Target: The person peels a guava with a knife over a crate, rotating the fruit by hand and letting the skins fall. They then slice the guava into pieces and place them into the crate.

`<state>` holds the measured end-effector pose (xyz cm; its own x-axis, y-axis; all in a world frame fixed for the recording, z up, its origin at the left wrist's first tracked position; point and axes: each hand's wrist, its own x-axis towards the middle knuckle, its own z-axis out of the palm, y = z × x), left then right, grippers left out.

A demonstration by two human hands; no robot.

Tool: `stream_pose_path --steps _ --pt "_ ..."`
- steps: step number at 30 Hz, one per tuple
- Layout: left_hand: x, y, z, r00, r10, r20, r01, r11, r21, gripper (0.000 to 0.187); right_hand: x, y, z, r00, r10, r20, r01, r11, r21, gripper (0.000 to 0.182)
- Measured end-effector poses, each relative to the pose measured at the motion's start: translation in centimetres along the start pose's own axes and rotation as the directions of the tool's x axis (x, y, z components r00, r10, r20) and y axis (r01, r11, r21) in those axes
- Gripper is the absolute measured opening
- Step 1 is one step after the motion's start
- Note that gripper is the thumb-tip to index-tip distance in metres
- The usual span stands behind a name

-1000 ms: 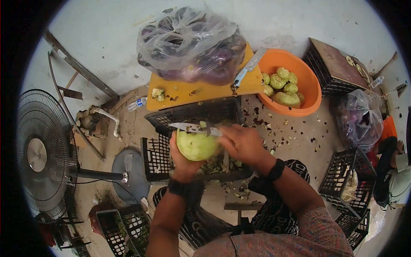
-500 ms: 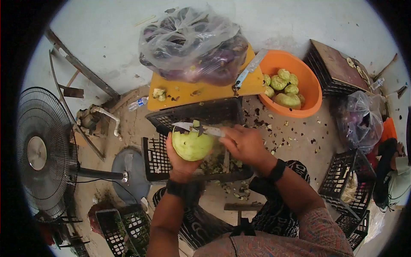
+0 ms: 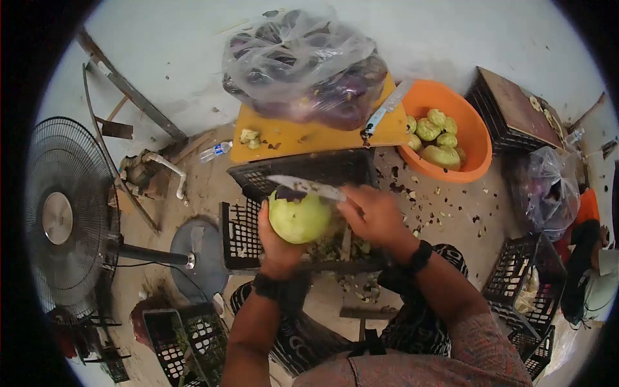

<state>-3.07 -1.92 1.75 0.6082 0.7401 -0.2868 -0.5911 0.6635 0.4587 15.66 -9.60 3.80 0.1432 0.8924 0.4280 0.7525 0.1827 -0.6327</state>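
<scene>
The left hand is curved wide around the peeled eggplant, over the black crate; the right hand is closed around the handle of the knife; its blade lies at the eggplant's top.

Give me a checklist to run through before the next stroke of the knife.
1. Vegetable supported: ok, the left hand cradles the pale green vegetable.
2. Knife in hand: ok, the right hand grips the knife by its handle.
3. Left thumb clear of the blade: cannot tell; the tip looks near it, but the depth is unclear.
4. Skin all off: not ok, a dark patch shows beside the blade.
5. Crate below for scraps: ok, with scraps in it.
6. Room in the orange basin: ok, its pale vegetables leave bare space.
</scene>
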Motion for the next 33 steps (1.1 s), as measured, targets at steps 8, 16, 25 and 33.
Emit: stream_pose_path --steps 8,16,25,33 --pt "0.8 0.9 -2.1 0.999 -0.012 -0.031 0.014 0.999 0.043 0.067 -0.9 0.0 0.0 0.972 -0.233 0.037 0.235 0.967 -0.102 0.026" --pt "1.1 0.7 -2.1 0.999 0.005 -0.054 -0.003 0.999 0.048 0.067 -1.0 0.3 -0.1 0.973 -0.23 -0.001 0.23 0.972 -0.039 0.026" --pt "1.1 0.4 -2.3 0.999 -0.002 -0.034 0.005 0.996 0.089 0.065 -1.1 0.3 -0.2 0.973 -0.228 0.031 0.23 0.972 -0.052 0.025" --pt "0.7 -0.5 -1.1 0.997 -0.045 -0.057 0.044 0.999 -0.023 0.058 -1.1 0.3 0.3 0.972 -0.236 0.013 0.235 0.964 -0.121 0.026"
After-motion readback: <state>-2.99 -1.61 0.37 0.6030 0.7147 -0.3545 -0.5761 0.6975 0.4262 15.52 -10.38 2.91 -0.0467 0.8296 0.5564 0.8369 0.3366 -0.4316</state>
